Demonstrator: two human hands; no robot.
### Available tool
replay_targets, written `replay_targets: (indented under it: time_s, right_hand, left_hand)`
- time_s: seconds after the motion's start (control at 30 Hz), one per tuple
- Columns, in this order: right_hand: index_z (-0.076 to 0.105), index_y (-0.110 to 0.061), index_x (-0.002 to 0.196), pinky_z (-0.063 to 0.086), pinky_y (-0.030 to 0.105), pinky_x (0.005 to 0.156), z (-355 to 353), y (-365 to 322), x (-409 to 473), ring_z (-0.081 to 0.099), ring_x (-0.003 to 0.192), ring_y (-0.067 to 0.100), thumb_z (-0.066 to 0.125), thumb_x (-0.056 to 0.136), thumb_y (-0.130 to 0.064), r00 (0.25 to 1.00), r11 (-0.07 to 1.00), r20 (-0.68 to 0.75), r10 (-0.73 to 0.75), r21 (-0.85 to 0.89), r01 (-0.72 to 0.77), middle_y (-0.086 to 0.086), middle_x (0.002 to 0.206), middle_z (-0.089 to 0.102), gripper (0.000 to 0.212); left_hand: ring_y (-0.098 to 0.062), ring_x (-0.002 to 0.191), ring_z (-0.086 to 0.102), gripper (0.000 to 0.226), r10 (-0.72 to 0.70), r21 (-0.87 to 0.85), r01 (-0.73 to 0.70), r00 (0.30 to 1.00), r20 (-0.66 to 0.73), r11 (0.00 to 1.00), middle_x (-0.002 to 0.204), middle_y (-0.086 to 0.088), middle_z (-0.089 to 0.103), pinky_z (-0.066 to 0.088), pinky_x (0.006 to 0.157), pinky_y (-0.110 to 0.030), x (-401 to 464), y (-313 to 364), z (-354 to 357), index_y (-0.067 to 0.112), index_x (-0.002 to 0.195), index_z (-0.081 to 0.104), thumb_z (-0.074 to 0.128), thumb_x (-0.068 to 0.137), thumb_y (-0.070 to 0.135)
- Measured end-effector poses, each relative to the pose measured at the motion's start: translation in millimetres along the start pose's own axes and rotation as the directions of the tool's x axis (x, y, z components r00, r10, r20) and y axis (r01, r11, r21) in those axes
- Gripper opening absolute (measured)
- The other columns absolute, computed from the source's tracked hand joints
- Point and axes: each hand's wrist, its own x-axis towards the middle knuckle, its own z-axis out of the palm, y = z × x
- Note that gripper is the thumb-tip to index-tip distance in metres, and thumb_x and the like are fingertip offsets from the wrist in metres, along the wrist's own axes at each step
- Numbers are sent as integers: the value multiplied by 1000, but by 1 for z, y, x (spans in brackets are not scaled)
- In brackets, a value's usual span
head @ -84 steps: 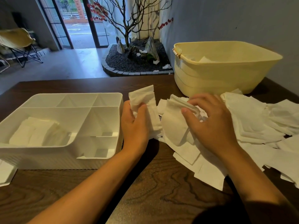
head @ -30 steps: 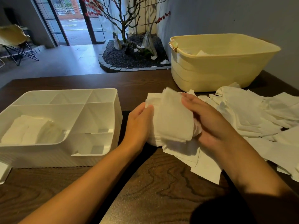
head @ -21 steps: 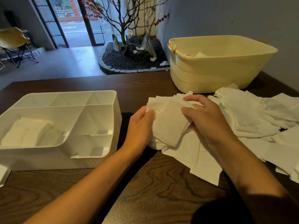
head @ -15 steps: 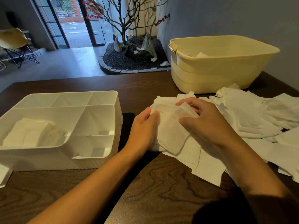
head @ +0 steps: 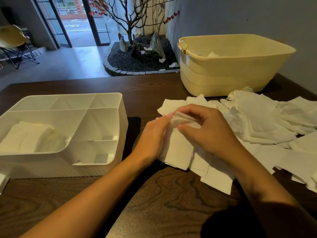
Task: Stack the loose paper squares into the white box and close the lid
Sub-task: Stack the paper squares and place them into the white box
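A white divided box (head: 109, 162) stands open at the left of the dark wooden table, with a stack of paper squares (head: 29, 136) in its large front-left compartment. Loose white paper squares (head: 260, 121) lie spread over the table's right side. My left hand (head: 152, 136) holds the left edge of a small bundle of squares (head: 176, 152) resting on the table. My right hand (head: 209, 131) lies over the same bundle, its fingers and thumb curled round the bundle's crumpled top edge (head: 180, 118). No lid is in sight.
A cream plastic tub (head: 228, 69) stands at the back right, with a bit of paper inside. A white object's corner (head: 2, 181) pokes in at the left edge. Beyond the table are a rock garden with a bare tree and a folding chair.
The bundle was held up between both hands a second ago. It has come down onto the table, and my right hand has moved over its top and curled round the upper edge.
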Motion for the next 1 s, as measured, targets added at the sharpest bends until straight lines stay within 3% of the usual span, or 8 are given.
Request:
replay_targets:
  time_s: [0.1,0.27,0.37,0.43,0.53,0.67,0.83,1.0]
  right_hand:
    - [73,-30,96,53,16,73,3,6,2,62,90,-1,73,86,-10,995,1000,-100,4,-23,-6,-21,89,69,23]
    - [63,-41,100,52,22,79,5,13,6,53,99,-8,71,87,-16,972,991,-225,64,-98,-88,-28,98,60,29]
    - [51,-48,125,47,23,91,-5,12,5,47,111,-7,68,86,-13,996,997,-63,58,-42,-61,-25,121,50,55]
    - [47,-47,130,54,20,82,-11,8,4,53,105,-8,68,84,-5,995,997,80,55,43,-59,-21,122,52,66]
    - [54,-38,129,55,21,80,-12,0,4,59,100,1,72,78,3,982,1000,188,-15,-21,19,-13,119,58,68]
    - [62,-28,117,59,35,78,-3,-21,-4,67,90,16,74,74,10,973,997,230,-12,72,-5,5,102,68,58]
    - [66,-28,100,53,25,75,32,-33,-33,62,85,5,77,77,-7,972,994,234,6,-106,19,-10,92,67,33]
    - [67,-23,99,52,26,71,67,-24,-59,61,80,8,73,83,-8,991,994,77,112,8,-113,-6,89,67,22]
  left_hand:
    - [-23,97,69,37,1,-11,0,999,46,1000,103,-6,73,52,84,-32,-1,0,-1,13,112,69,46,101,40]
    - [-10,114,62,53,18,189,-36,995,96,981,120,12,67,51,103,-41,-1,3,-3,35,133,53,69,89,12]
    - [-5,115,61,56,64,261,-87,993,94,961,122,17,64,54,99,-33,-4,13,-8,40,131,49,68,89,8]
    - [-4,110,63,55,64,311,-98,991,119,945,116,19,65,57,91,-27,-9,25,-14,42,124,49,69,87,7]
    - [-5,104,64,49,85,391,-121,991,107,912,109,16,66,58,89,-31,-24,35,-26,39,116,51,72,83,8]
    - [-6,103,64,42,174,411,-178,984,47,894,103,17,65,55,86,-26,-62,36,-42,35,109,53,75,78,16]
    - [-2,103,62,41,302,576,-242,953,-8,780,107,18,64,51,88,-24,-107,27,-63,29,115,54,76,84,11]
    - [-5,100,61,46,343,628,-226,937,-70,745,105,18,60,47,83,-16,-133,19,-66,35,113,47,74,85,11]
